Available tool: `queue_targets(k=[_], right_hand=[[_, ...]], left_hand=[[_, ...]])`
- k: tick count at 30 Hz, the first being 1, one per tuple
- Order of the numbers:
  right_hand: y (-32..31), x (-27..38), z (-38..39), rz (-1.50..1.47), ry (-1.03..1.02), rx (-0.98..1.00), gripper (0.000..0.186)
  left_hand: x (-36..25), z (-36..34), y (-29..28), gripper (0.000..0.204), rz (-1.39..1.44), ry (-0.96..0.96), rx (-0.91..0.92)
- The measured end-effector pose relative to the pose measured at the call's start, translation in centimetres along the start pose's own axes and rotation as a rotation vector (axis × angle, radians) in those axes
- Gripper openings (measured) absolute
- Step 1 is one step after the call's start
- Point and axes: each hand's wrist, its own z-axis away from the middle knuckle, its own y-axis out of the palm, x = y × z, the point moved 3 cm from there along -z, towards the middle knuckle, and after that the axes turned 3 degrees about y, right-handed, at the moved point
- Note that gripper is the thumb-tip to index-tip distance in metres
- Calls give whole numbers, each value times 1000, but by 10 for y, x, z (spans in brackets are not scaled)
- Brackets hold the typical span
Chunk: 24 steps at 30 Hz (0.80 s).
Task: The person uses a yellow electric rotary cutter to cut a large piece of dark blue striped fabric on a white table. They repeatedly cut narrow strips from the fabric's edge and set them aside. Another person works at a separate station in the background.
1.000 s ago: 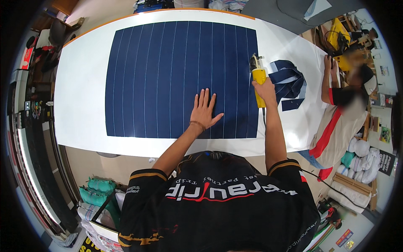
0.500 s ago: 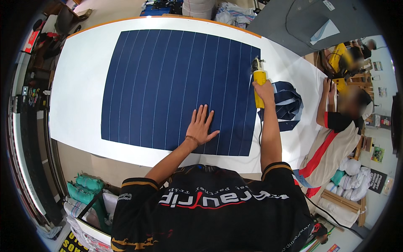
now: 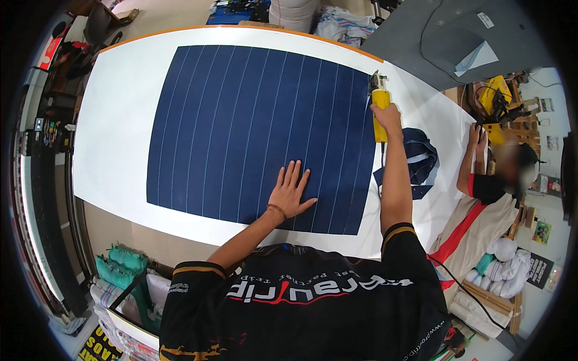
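A large navy fabric sheet (image 3: 241, 120), ruled with pale lengthwise lines, lies flat on a white table (image 3: 114, 126). My left hand (image 3: 291, 197) rests palm down on its near part, fingers spread. With my right hand (image 3: 388, 118) I grip a yellow handheld electric cloth cutter (image 3: 380, 100). The cutter's metal head is at the sheet's far right corner, and its cord trails back towards me beneath my forearm. Whether the blade touches cloth there is too small to tell. Beside my right forearm sits a loose heap of navy fabric strips (image 3: 420, 157).
Another person (image 3: 475, 180) stands at the table's right end, hands by its edge. A grey surface (image 3: 445, 42) adjoins the far right, bearing a cord and pale scrap. White bundles (image 3: 340, 27) sit behind the table. Green sacks (image 3: 126, 262) are at the lower left.
My right hand has pushed the cutter away from me along the sheet's right edge, up to the far corner. The left hand stays flat on the cloth. The whole view has shifted slightly.
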Motion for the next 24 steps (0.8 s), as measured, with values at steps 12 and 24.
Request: queue_targets(k=[12, 24], right_hand=[[-4, 27, -48, -7, -40, -42, 82], [-47, -2, 60, -665, -82, 65, 46]], left_hand=[[-1, 2, -4, 99, 26, 5, -35], [0, 3, -2, 100, -24, 22, -49]])
